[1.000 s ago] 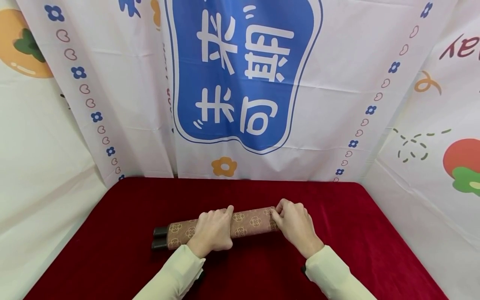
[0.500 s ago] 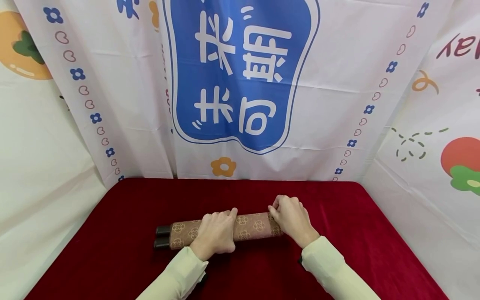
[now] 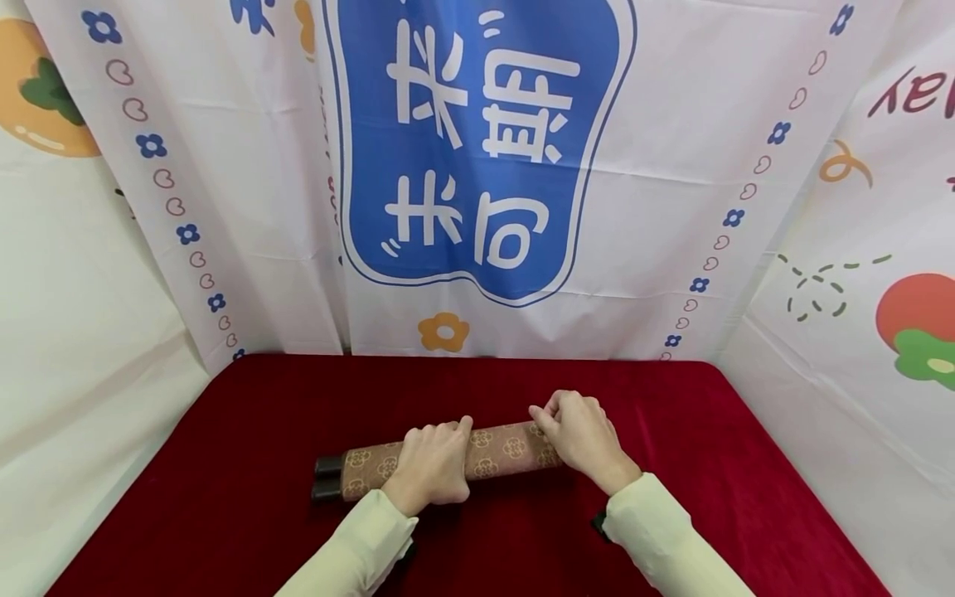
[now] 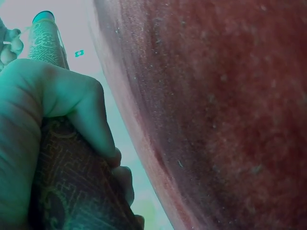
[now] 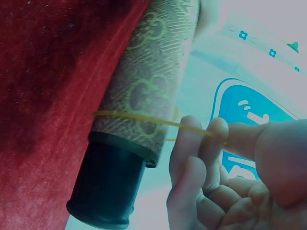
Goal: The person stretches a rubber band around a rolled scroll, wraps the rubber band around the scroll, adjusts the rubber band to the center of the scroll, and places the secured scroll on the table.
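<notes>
A rolled scroll (image 3: 515, 452) in brown brocade with gold flowers lies across the red cloth, wound into two rolls side by side. Black knobs (image 3: 327, 478) stick out at its left end. Around its middle, the left hand (image 3: 431, 464) grips from above, thumb and fingers wrapped over it. The right hand (image 3: 585, 439) is at the scroll's right end. In the right wrist view, its thumb and a fingertip pinch a yellow rubber band (image 5: 139, 117), stretched off the roll near a black knob (image 5: 105, 184). The band is too fine to make out in the head view.
A red velvet cloth (image 3: 246, 423) covers the table, whose far edge meets a white printed curtain (image 3: 656, 166). More white printed curtains stand close on the left (image 3: 89, 332) and right (image 3: 843, 390).
The scroll has shifted slightly to the right, and the left hand with it. The right hand has stayed near the right end, its fingers moving only a little.
</notes>
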Demonstrator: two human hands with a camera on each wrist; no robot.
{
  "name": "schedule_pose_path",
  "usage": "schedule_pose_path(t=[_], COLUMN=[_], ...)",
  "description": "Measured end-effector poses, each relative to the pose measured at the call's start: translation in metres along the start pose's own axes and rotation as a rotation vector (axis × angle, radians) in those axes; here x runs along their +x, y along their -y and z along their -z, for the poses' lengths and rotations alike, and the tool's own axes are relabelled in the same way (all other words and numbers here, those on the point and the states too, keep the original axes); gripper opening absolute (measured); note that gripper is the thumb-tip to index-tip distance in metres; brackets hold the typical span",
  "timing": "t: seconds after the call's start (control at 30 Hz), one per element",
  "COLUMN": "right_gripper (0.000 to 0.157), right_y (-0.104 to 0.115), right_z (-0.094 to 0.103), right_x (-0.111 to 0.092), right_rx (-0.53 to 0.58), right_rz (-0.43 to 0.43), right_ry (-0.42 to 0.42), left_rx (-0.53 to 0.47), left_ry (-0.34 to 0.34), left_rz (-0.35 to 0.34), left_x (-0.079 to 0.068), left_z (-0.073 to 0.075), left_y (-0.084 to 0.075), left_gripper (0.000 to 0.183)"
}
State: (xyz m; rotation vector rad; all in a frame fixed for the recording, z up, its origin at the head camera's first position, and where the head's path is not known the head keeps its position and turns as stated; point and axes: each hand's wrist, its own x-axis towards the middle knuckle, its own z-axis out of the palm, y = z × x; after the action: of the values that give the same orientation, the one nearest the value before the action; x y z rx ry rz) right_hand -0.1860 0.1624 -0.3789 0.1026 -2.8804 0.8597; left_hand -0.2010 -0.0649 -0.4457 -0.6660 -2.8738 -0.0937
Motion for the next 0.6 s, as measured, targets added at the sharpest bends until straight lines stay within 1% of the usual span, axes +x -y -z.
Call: schedule_pose_path(t=[0.2, 0.3, 0.43, 0.6], right_gripper=[0.036, 0.039, 0.039, 0.036], right_y=[0.0047, 0.0060, 0.0070, 0.0080], right_z=[0.0076, 0.0094, 0.0100, 0.0105], right_x=[-0.0006, 0.0002, 0.0007, 0.0021], right_rx=[-0.027, -0.021, 0.001, 0.026], right_rz=[-0.022, -0.028, -0.036, -0.033], right_ry=[0.021, 0.025, 0.032, 0.035], left_rx=[-0.058, -0.076, -0.087, -0.076], left_ry=[0.032, 0.050, 0.076, 0.101], left_rz=[0.011, 0.016, 0.010, -0.018], left_x=[0.0004, 0.0004, 0.0004, -0.0001], left_z=[-0.0065, -0.0083, -0.0081, -0.0079], left_y=[0.0020, 0.0022, 0.0019, 0.0009], left_gripper=[0.064, 0.064, 0.065, 0.065])
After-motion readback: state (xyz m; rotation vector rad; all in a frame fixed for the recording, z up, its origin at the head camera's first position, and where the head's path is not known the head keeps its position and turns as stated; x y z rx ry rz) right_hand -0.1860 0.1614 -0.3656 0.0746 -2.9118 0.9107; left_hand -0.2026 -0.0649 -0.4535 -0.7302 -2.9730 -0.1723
